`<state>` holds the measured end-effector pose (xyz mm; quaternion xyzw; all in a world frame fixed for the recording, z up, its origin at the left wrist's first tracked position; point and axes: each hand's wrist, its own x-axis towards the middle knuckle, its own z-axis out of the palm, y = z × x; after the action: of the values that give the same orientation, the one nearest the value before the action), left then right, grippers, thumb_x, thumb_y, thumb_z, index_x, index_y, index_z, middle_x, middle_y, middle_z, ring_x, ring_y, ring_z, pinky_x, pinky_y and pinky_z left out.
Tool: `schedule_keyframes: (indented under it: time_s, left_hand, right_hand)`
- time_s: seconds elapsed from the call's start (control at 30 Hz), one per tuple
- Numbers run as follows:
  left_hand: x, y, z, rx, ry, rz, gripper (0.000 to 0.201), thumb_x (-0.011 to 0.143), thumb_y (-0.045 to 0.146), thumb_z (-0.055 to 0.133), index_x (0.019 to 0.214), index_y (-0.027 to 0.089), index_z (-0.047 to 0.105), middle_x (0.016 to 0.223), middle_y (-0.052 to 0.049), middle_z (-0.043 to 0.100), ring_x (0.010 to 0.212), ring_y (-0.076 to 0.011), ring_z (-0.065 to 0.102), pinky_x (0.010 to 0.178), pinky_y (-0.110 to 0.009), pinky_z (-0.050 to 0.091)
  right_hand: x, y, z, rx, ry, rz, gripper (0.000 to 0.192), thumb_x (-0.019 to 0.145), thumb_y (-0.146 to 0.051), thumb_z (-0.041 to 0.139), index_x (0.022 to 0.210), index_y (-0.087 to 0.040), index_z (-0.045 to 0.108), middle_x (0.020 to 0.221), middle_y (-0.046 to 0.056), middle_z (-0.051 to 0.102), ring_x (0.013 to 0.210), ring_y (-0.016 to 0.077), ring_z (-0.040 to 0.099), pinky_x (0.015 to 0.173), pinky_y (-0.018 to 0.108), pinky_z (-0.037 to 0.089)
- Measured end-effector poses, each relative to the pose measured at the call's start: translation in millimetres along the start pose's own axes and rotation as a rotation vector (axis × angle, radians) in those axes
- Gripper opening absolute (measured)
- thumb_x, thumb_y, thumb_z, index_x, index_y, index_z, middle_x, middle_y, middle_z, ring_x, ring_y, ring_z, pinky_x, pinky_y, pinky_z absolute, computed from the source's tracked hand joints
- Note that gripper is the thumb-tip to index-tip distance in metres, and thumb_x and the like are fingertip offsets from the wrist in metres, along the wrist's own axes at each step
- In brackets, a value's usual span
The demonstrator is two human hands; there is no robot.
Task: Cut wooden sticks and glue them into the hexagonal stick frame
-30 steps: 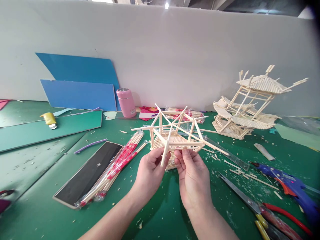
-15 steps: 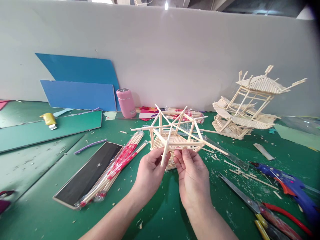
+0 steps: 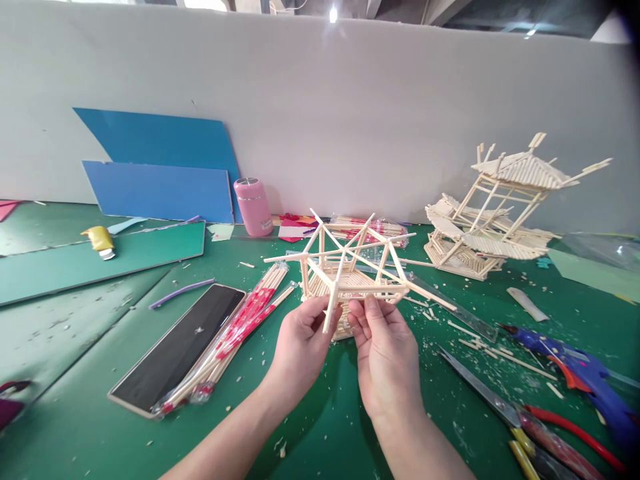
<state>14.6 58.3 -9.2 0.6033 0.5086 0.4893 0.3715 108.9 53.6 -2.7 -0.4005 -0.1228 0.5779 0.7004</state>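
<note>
Between my hands is a pavilion frame (image 3: pixel 345 252) built of pale wooden sticks, with a slatted base, short posts and roof spokes that meet in the middle and jut past the corners. My left hand (image 3: pixel 304 340) grips its near left side, close to a spoke pointing toward me. With thumb and fingers pinched, my right hand (image 3: pixel 387 350) holds the near edge right of the middle. Part of the base is hidden behind my fingers. A larger stick pavilion (image 3: pixel 500 213) with tiered roofs stands tilted at the back right.
On the right lie a blue glue gun (image 3: pixel 575 367), scissors (image 3: pixel 500 400) and pliers with red and yellow handles (image 3: pixel 575 427). Left of my hands, wrapped stick bundles (image 3: pixel 235 330) overlap a dark panel (image 3: pixel 175 353). A pink flask (image 3: pixel 253 207) stands near the white partition (image 3: pixel 350 107).
Almost nothing differs. The whole view has shifted by a few pixels, while both hands keep the same hold on the pavilion frame.
</note>
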Motion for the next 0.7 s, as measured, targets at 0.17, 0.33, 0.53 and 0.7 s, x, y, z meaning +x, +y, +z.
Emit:
schedule_keyframes:
  time_s: [0.17, 0.33, 0.53, 0.7]
  left_hand:
    - [-0.6, -0.6, 0.6, -0.020, -0.003, -0.002, 0.022, 0.081, 0.021, 0.052, 0.094, 0.015, 0.068, 0.079, -0.003, 0.070, 0.071, -0.0171, 0.059, 0.065, -0.025, 0.045]
    - [-0.1, 0.5, 1.7, -0.054, -0.006, -0.009, 0.021, 0.080, 0.020, 0.052, 0.093, 0.014, 0.068, 0.079, -0.004, 0.070, 0.072, -0.0175, 0.059, 0.065, -0.025, 0.045]
    - [0.5, 1.2, 1.0, -0.071, 0.006, -0.026, 0.019, 0.079, 0.021, 0.054, 0.089, 0.014, 0.068, 0.076, -0.004, 0.069, 0.069, -0.0175, 0.059, 0.063, -0.025, 0.045]
    - [3.6, -5.5, -4.8, -0.070, 0.009, -0.010, 0.015, 0.079, 0.023, 0.055, 0.082, 0.015, 0.067, 0.071, -0.002, 0.065, 0.072, -0.0183, 0.058, 0.064, -0.025, 0.045]
  right_hand:
    - [1.0, 0.6, 0.9, -0.007, 0.009, -0.006, 0.021, 0.065, -0.029, 0.074, 0.071, -0.016, 0.058, 0.066, -0.003, 0.069, 0.064, 0.0075, 0.066, 0.062, 0.017, 0.052]
    - [1.1, -0.2, 1.6, 0.009, 0.029, 0.012, 0.020, 0.065, -0.026, 0.074, 0.071, -0.016, 0.057, 0.065, -0.002, 0.069, 0.064, 0.0077, 0.065, 0.061, 0.016, 0.052]
    - [-2.7, -0.4, 0.6, 0.001, -0.015, 0.046, 0.025, 0.066, -0.033, 0.072, 0.078, -0.015, 0.059, 0.068, 0.000, 0.068, 0.062, 0.0082, 0.063, 0.061, 0.019, 0.052]
    - [-1.1, 2.3, 0.9, -0.072, -0.065, 0.051, 0.024, 0.067, -0.036, 0.070, 0.067, -0.015, 0.059, 0.054, -0.007, 0.057, 0.045, 0.0029, 0.048, 0.049, 0.016, 0.044]
